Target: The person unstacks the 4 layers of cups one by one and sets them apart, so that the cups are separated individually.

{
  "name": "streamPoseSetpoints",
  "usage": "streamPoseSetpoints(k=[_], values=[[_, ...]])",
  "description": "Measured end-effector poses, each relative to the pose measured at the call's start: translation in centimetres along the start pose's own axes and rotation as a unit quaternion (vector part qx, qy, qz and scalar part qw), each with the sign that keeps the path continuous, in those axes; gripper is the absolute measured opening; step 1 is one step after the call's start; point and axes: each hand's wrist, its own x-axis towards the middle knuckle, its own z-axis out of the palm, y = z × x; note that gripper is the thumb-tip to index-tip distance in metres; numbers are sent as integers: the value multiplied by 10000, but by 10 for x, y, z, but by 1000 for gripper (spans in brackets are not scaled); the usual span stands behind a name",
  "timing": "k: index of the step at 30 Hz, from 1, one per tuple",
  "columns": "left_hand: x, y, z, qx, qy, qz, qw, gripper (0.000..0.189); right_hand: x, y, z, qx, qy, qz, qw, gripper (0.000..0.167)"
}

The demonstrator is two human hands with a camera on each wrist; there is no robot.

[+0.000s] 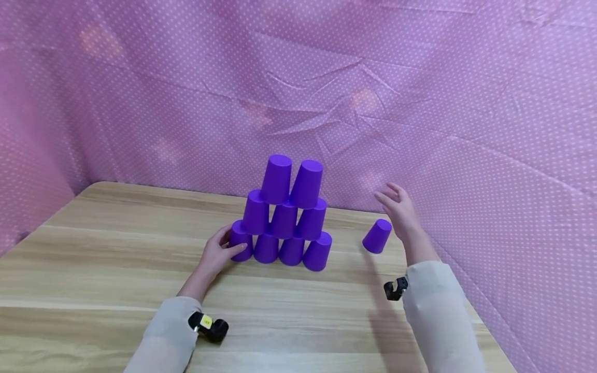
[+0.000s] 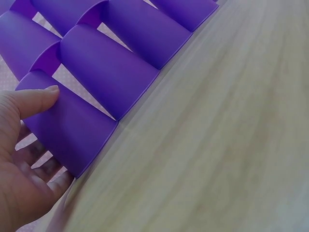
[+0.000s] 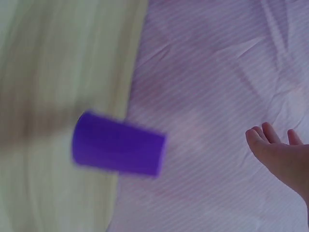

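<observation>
Upside-down purple cups stand in a pyramid: two on top, including a top-left cup (image 1: pixel 276 181), three in the middle row and several below. My left hand (image 1: pixel 218 254) grips the bottom-left cup (image 2: pixel 72 128), thumb on its near side and fingers curled round behind it. To the right, a lone purple cup (image 1: pixel 377 237) stands upside down on the table, apart from the stack. My right hand (image 1: pixel 400 212) is raised just beyond and above that cup, its fingers loosely bent with nothing in them. In the right wrist view the lone cup (image 3: pixel 119 145) is blurred and apart from the hand.
All the cups stand on a wood-grain table (image 1: pixel 116 248). Pink dotted cloth (image 1: pixel 196 119) hangs behind the table's back edge and along the right side. Each sleeve carries a small black camera, one on the left wrist (image 1: pixel 210 327) and one on the right.
</observation>
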Motion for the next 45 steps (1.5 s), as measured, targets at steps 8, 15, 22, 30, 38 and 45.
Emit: streamPoseSetpoints(k=[8, 15, 22, 30, 38, 45], values=[[0, -3, -2, 46, 1, -16, 10000, 61, 1, -17, 39, 535, -657, -517, 9951, 62], [0, -2, -6, 96, 24, -32, 9999, 61, 3, -22, 69, 491, -950, -581, 9926, 58], [1, -3, -8, 106, 5, -60, 9999, 62, 5, -26, 98, 24, -1270, -780, 9888, 56], [2, -2, -5, 137, -29, -54, 9999, 62, 3, -30, 120, 54, -1715, -1034, 9797, 58], [2, -2, -3, 44, -43, 8, 10000, 62, 4, -33, 130, 73, -1358, -584, 9890, 55], [1, -1, -2, 61, -57, -23, 10000, 62, 3, -34, 133, 53, -1165, -506, 9919, 49]])
